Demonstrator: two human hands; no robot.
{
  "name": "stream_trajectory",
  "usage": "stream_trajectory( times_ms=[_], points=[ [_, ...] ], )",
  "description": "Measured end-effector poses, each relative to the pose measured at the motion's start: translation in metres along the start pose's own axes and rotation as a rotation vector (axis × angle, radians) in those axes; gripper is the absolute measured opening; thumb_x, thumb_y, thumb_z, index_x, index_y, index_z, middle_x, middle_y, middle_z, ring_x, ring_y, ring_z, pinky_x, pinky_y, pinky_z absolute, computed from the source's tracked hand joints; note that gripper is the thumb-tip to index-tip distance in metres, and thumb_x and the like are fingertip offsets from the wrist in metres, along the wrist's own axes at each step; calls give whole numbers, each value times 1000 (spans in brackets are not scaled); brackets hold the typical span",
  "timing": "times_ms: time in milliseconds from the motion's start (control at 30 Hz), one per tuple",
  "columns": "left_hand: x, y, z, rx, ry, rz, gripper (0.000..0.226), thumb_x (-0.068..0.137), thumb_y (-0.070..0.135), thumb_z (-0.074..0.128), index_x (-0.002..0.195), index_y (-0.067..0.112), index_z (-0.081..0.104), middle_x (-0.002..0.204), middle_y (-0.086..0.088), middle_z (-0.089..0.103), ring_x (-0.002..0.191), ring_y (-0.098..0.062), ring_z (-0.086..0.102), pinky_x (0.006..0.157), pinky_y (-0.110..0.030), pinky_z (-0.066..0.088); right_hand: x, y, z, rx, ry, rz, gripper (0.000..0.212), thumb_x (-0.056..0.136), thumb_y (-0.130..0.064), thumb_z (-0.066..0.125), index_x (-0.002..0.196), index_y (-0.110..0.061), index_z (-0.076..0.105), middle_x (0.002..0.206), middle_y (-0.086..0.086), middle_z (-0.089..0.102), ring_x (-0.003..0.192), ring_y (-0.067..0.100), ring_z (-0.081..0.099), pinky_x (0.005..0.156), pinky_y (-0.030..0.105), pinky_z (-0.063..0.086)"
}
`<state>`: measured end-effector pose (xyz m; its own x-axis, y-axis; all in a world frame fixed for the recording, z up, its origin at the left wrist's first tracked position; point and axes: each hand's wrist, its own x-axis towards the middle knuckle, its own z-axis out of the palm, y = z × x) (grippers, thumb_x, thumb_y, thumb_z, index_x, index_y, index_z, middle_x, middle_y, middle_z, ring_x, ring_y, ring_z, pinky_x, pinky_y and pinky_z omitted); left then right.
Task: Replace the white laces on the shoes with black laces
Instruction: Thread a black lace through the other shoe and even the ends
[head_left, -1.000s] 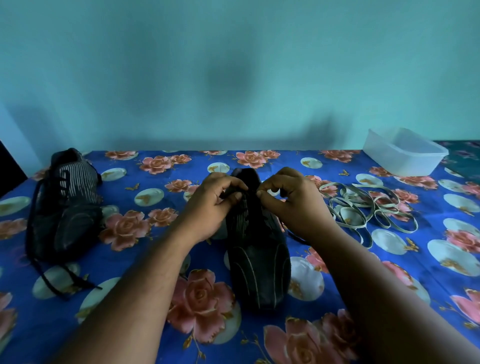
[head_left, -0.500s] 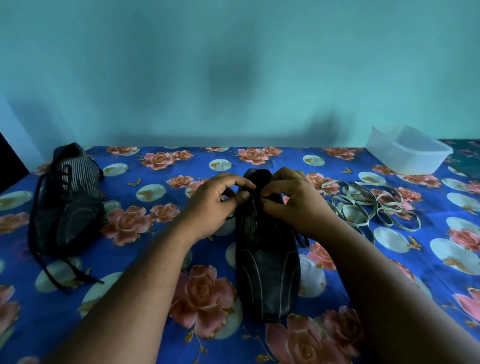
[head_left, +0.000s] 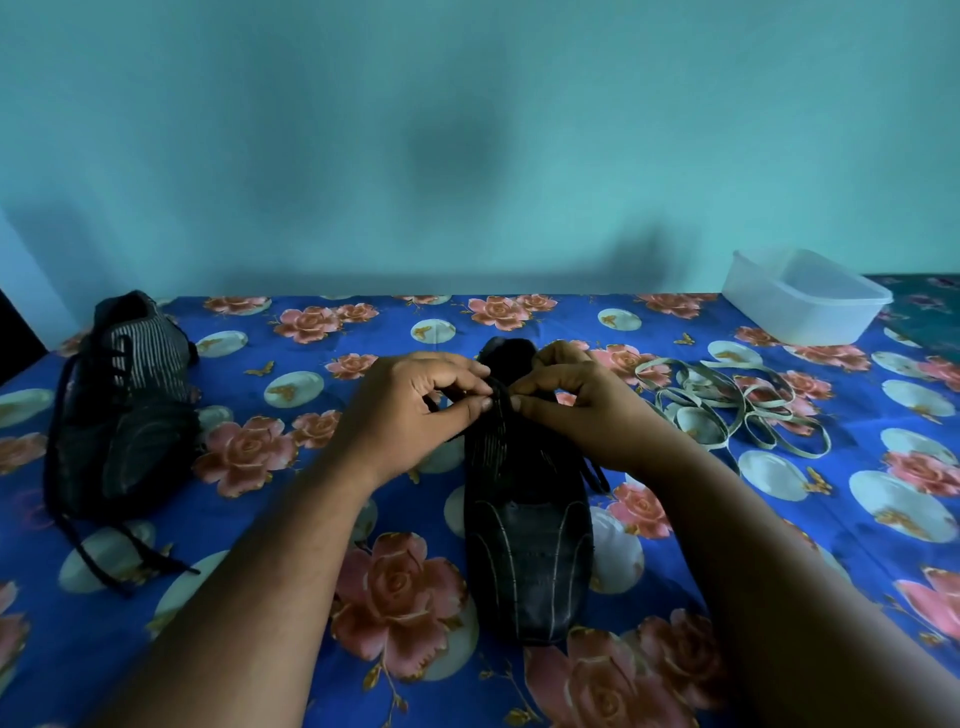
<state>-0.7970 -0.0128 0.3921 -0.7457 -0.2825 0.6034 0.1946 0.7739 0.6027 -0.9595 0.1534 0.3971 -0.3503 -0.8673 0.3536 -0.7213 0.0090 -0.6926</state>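
Item: black shoe (head_left: 527, 519), middle of the bench (head_left: 857, 530), toe toward the near edge and heel toward the far edge; long axis runs straight away from me. My hands meet over its upper part, so neither is meaningfully nearer.

Item: left hand (head_left: 410, 410), fingers curled, thumb and forefinger pinching the black lace (head_left: 592, 475) at the top of the lacing. What the tips close on is dark on dark; I judge it a lace strand.

Item: right hand (head_left: 582, 410), likewise curled and pinching the same lace from the other side, fingertips nearly touching the left's. A loose length trails off the shoe's right side.

Item: second shoe (head_left: 122, 410), near the left edge, black-laced, ends trailing on the cloth.

Item: white laces (head_left: 737, 410), loose heap toward the right edge, removed.

Item: plastic tub (head_left: 805, 299), far right corner.

Judgement: final tying or tightening stage; the next pull goes sideways, across the shoe's axis.
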Motion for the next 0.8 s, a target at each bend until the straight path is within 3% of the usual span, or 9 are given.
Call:
stream_trajectory(
  times_ms=[67, 133, 200, 300, 400, 567, 700, 800],
  points=[
    [0, 0, 1, -41, -32, -34, 7, 87, 19, 78, 91, 24, 76, 103, 16, 67, 85, -9, 66, 73, -32, 54, 0, 0, -5, 51, -8, -7, 14, 96, -27, 68, 100, -37, 77, 102, -1, 59, 108, 16, 54, 95, 29, 40],
    [-1, 0, 3, -90, -56, -111, 7, 91, 18, 74, 91, 24, 72, 100, 13, 60, 86, -14, 62, 75, -34, 52, -1, -1, -12, 160, 6, 23, 19, 102, -21, 60, 108, -21, 78, 102, -1, 64, 102, 5, 59, 91, 16, 40],
    [-2, -1, 4, -154, -72, -220, 11, 95, 14, 70, 90, 24, 70, 95, 10, 61, 84, -11, 61, 74, -31, 50, -2, 1, -16, 207, 40, 84, 21, 103, -21, 57, 109, -18, 77, 103, -3, 67, 98, -3, 61, 86, 9, 40],
    [-3, 0, 3, -294, -108, -378, 11, 95, 18, 66, 86, 24, 70, 80, 11, 63, 77, -6, 58, 70, -28, 49, -1, 12, -15, 150, 29, 117, 17, 101, -23, 62, 106, -19, 78, 99, -11, 71, 97, -2, 64, 84, 8, 44],
    [-2, 1, 0, -391, -107, -445, 14, 93, 18, 61, 82, 22, 69, 82, 2, 62, 80, -14, 59, 68, -32, 51, -1, 20, -13, 187, 24, 140, 16, 100, -26, 64, 106, -19, 77, 102, -8, 73, 100, 8, 68, 86, 16, 49],
    [0, 1, -7, -545, 31, -570, 24, 99, 9, 49, 82, 20, 62, 94, -13, 68, 75, -19, 65, 62, -32, 52, 1, 22, -11, 162, 24, 128, 15, 100, -29, 64, 105, -22, 76, 101, -9, 73, 99, 8, 67, 85, 15, 48],
    [5, 3, -11, -642, 228, -653, 25, 100, 11, 40, 83, 17, 57, 79, -6, 75, 73, -22, 65, 61, -30, 47, 0, 22, -12, 135, 28, 115, 15, 100, -27, 64, 104, -21, 76, 97, -14, 71, 95, 1, 65, 82, 10, 44],
    [7, 2, -14, -675, 417, -735, 27, 101, 17, 41, 82, 13, 61, 66, 2, 71, 55, -10, 63, 59, -28, 50, 0, 20, -12, 126, 25, 99, 15, 100, -25, 64, 104, -18, 76, 97, -11, 71, 93, 0, 64, 80, 8, 43]
  ],
)
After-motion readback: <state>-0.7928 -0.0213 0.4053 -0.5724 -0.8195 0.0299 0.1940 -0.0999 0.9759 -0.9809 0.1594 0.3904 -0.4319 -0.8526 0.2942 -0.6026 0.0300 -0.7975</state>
